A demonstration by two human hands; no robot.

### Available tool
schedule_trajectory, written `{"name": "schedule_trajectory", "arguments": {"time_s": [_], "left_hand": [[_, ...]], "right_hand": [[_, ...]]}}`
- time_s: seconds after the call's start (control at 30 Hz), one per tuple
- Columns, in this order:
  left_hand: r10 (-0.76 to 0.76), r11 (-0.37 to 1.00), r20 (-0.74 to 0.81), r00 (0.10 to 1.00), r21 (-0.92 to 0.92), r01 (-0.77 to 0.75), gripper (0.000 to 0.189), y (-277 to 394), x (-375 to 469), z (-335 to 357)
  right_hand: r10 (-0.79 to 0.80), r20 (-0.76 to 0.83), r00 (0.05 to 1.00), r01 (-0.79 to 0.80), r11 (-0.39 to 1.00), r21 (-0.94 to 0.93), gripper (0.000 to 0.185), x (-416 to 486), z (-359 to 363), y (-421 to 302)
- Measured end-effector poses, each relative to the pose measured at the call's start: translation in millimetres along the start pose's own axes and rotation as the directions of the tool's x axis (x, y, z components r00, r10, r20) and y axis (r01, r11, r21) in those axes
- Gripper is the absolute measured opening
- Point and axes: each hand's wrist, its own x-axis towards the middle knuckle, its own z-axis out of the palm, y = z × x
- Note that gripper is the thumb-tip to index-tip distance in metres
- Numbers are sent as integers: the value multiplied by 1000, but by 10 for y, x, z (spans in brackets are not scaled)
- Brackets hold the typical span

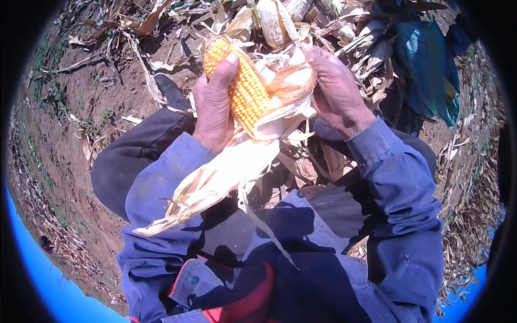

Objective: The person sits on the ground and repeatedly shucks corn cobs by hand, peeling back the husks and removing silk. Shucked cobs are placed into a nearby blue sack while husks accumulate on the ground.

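Note:
My left hand (216, 101) grips an ear of yellow corn (248, 95), its thumb pressed on the kernels near the top end. The ear is partly bared, and pale dry husk (226, 173) hangs from its lower end over my left sleeve. On the ear's other side, my right hand (339, 89) is closed on the peeled-back husk and brown silk (297, 82). The fingertips of my right hand are partly hidden by the husk.
Dry husks and unpeeled ears (276, 24) lie heaped beyond my hands. A dark green bag (428, 64) sits at the upper right, with a bit of yellow inside. Bare soil (89, 89) with dry leaves extends left. My bent legs (137, 157) flank the work.

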Motion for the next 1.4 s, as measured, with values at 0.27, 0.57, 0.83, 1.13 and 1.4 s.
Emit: {"name": "schedule_trajectory", "arguments": {"time_s": [0.27, 0.57, 0.83, 1.13, 1.4], "left_hand": [[189, 979, -85, 978, -63, -195, 46, 313, 507, -529], [174, 983, -76, 982, -37, -177, 47, 283, 423, -355], [114, 960, 66, 991, 250, -127, 59, 210, 211, -94], [-124, 961, 264, 957, 271, 49, 54, 62, -50, 143], [-212, 879, 361, 908, 476, 16, 51, 50, -140, 197]], "right_hand": [[414, 357, 837, 131, 482, -866, 39, -229, 127, -31], [429, 378, 820, 439, -48, -897, 27, -413, 14, 337], [597, 289, 748, 354, 9, -935, 59, -284, 94, -208], [-183, 139, 973, 214, 497, -841, 74, -48, 79, -135], [-33, 32, 999, 46, 721, -691, 56, 28, 62, -19]]}}
